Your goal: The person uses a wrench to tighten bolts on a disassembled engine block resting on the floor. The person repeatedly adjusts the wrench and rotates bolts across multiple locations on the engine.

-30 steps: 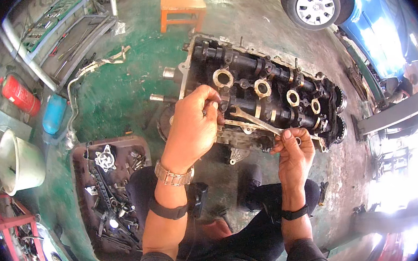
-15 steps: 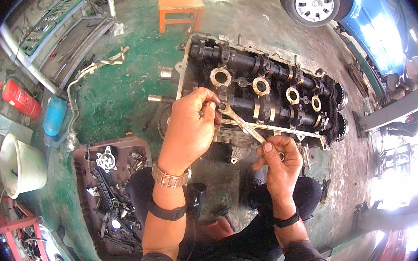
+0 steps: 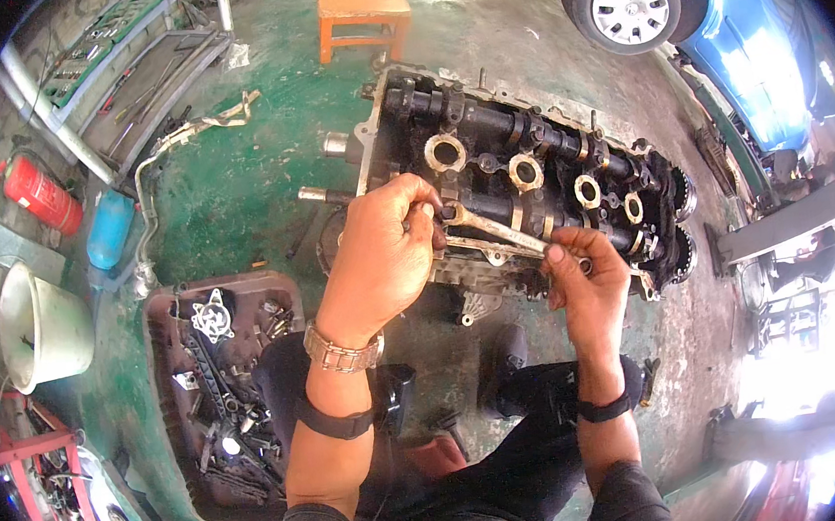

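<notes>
A wrench (image 3: 502, 232) lies slanted over the near edge of a greasy black cylinder head (image 3: 485, 123) with camshafts. My right hand (image 3: 587, 269) is closed around the wrench's right end; a ring end shows by the fingers. The other end sits at a bolt on the near camshaft side, beside my left hand (image 3: 386, 243). The left fingers are pinched together at that end, and whether they hold the wrench head or the bolt is partly hidden. Several pale ring-shaped openings (image 3: 446, 154) run along the middle of the cylinder head.
On the floor at left sits a brown tray (image 3: 165, 405) of loose engine parts. Beyond it stand a whitish bucket (image 3: 42, 327), a blue cylinder (image 3: 111, 230) and a red fire extinguisher (image 3: 41, 191). An orange stool (image 3: 363, 7) is at the back; a blue car (image 3: 749, 48) is far right.
My right hand has swung the wrench's free end to the right and away from me, so the wrench lies flatter. My left hand stays at the bolt end.
</notes>
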